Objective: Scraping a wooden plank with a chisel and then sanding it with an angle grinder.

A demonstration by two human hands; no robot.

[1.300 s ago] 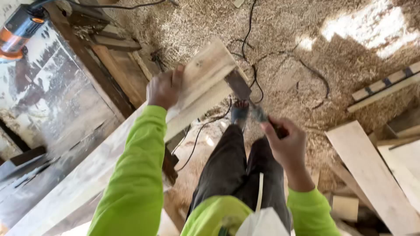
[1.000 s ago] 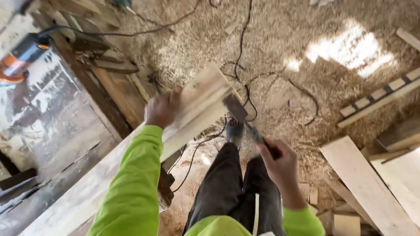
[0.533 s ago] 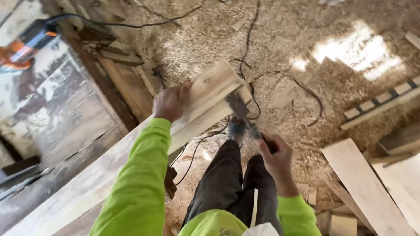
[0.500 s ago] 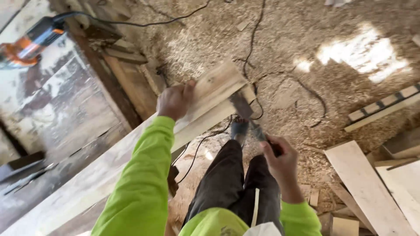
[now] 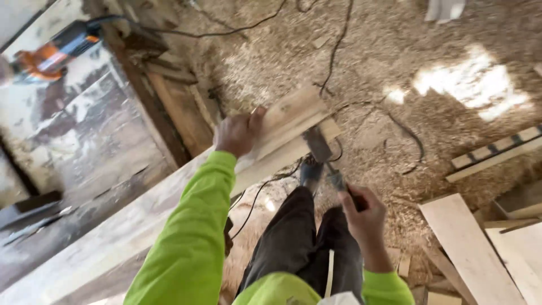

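Observation:
My left hand (image 5: 237,133) presses down on a short wooden plank (image 5: 293,113) that lies on the end of a long pale board (image 5: 141,214) running from bottom left to the centre. My right hand (image 5: 364,214) grips the dark handle of a hand tool (image 5: 324,155), maybe a hammer, whose head sits at the right edge of the plank's end. Both arms wear bright green sleeves. My dark trousers and a shoe (image 5: 310,169) show below the board.
An orange and black power tool (image 5: 53,53) lies on the stained workbench (image 5: 79,135) at upper left. Black cables (image 5: 339,39) trail over the sawdust-covered floor. Loose boards (image 5: 468,248) lie at lower right, and a slatted strip (image 5: 497,152) at right.
The view has shifted slightly. My right hand has brought the tool's head closer to the plank's end; my left hand stays on the plank.

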